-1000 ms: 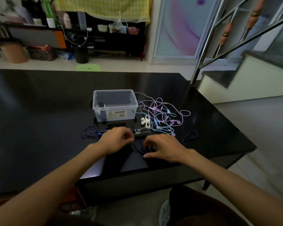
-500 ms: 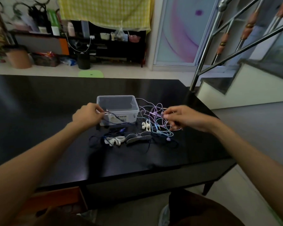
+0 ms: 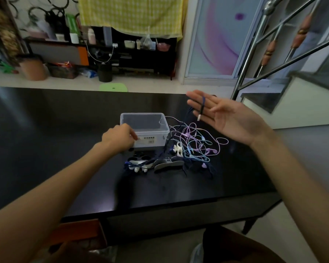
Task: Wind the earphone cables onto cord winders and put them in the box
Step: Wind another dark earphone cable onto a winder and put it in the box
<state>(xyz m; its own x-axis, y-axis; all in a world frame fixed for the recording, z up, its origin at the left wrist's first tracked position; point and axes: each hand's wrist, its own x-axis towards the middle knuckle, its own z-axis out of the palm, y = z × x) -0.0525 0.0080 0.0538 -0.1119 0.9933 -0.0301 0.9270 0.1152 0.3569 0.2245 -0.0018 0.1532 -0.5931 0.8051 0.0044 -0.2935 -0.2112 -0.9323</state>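
A clear plastic box stands open on the black table. My left hand sits with curled fingers against the box's front left corner; what it holds is hidden. My right hand is raised palm up to the right of the box, fingers straight. The plug end of a dark blue earphone cable hangs over those fingers, and the cable trails down to the table. Pink, lilac and light blue earphone cables lie tangled right of the box. A white cord winder and a grey one lie in front.
Another white winder with dark blue cable on it lies in front of the box. A steel stair railing rises beyond the table's right end. A green stool stands behind the far edge. The table's front edge is close to me.
My right hand has lifted up and back from the pastel cables and turned palm up, with the dark blue plug across its fingers. My left hand has moved slightly right to the box's corner.
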